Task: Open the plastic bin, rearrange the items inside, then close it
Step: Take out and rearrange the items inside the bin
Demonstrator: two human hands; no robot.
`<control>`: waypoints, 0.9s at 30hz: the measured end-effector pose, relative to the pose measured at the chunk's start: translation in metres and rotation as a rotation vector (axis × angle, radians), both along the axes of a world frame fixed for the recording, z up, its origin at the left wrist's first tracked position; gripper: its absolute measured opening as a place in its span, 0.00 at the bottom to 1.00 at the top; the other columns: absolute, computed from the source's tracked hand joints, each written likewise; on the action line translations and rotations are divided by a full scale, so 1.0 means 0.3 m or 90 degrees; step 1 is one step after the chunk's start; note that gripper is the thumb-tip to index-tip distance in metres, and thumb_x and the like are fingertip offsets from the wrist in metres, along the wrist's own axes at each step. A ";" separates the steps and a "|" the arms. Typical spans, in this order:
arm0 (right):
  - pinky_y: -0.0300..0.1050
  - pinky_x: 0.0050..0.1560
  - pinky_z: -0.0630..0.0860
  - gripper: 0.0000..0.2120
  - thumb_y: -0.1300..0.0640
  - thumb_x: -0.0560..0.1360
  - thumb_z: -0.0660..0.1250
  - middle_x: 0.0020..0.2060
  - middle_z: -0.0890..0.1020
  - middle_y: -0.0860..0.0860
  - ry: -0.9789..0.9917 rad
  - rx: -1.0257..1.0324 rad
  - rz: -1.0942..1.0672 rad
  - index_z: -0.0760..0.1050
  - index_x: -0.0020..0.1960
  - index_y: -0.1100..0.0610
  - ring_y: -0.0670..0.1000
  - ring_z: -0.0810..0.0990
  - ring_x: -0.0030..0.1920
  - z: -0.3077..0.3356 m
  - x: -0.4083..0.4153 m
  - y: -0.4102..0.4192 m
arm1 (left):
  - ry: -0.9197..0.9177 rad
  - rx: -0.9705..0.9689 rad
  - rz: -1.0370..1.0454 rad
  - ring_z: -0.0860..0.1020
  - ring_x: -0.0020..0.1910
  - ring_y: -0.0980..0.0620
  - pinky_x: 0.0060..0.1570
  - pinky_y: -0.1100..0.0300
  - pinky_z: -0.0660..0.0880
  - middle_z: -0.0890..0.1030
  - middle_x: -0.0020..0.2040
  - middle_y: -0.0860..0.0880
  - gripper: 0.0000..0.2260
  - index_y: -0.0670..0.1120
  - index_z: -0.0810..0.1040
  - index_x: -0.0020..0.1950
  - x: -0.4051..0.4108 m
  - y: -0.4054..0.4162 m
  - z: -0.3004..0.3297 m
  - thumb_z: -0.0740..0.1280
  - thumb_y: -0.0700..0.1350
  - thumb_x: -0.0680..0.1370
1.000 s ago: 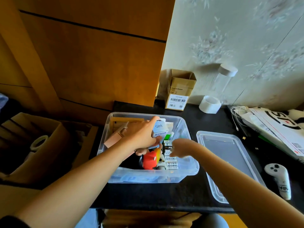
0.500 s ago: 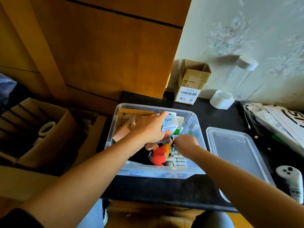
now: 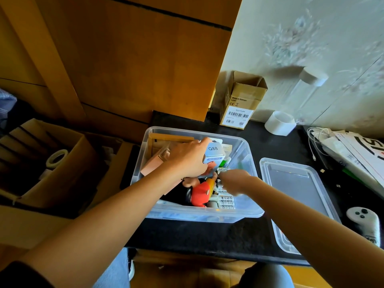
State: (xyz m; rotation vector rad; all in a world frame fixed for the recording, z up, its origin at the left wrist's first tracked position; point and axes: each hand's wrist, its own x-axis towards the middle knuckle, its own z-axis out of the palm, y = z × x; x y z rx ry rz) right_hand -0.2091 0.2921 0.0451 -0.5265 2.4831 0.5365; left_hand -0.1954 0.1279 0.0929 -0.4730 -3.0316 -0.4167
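The clear plastic bin (image 3: 245, 213) stands open on the black counter, with its lid (image 3: 295, 183) lying flat to the right. Inside, my left hand (image 3: 187, 159) grips a white and blue "Q88 Mini Fan" box (image 3: 214, 152), holding it upright near the bin's middle. My right hand (image 3: 232, 181) reaches down among the packs of batteries (image 3: 226, 199) on the bin's right side; its fingers are curled and hidden, so what they hold cannot be told. A red and black toy (image 3: 200, 194) lies below my left hand. Brown and pink boxes (image 3: 158, 161) fill the bin's left part.
A small cardboard box (image 3: 241, 100) and a white tape roll (image 3: 280, 123) stand at the back of the counter. Cables and papers (image 3: 353, 150) lie at the right, a white controller (image 3: 363, 223) near the front right. An open cardboard carton (image 3: 52, 159) sits to the left, lower down.
The camera view shifted left and down a little. My left hand keeps holding the fan box in about the same spot; my right hand has dipped slightly deeper beside the batteries.
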 end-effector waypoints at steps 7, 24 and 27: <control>0.41 0.41 0.68 0.10 0.61 0.77 0.63 0.32 0.65 0.49 -0.003 0.124 0.063 0.74 0.57 0.59 0.50 0.71 0.41 0.006 0.026 -0.018 | -0.021 -0.004 -0.003 0.69 0.42 0.54 0.27 0.63 0.57 0.76 0.58 0.49 0.27 0.50 0.59 0.71 0.002 -0.003 0.005 0.66 0.55 0.76; 0.40 0.34 0.68 0.10 0.64 0.76 0.62 0.33 0.67 0.49 -0.008 0.053 0.032 0.74 0.56 0.61 0.51 0.72 0.42 0.047 0.022 -0.016 | -0.041 0.015 -0.011 0.72 0.39 0.53 0.25 0.62 0.59 0.78 0.55 0.48 0.24 0.49 0.62 0.69 -0.003 -0.016 0.002 0.66 0.53 0.77; 0.41 0.41 0.71 0.10 0.64 0.75 0.64 0.34 0.69 0.50 0.000 0.020 0.028 0.74 0.56 0.62 0.51 0.73 0.42 0.041 0.030 -0.011 | -0.032 0.006 -0.010 0.72 0.39 0.53 0.25 0.62 0.60 0.78 0.55 0.48 0.24 0.50 0.62 0.68 -0.004 -0.015 -0.003 0.65 0.55 0.77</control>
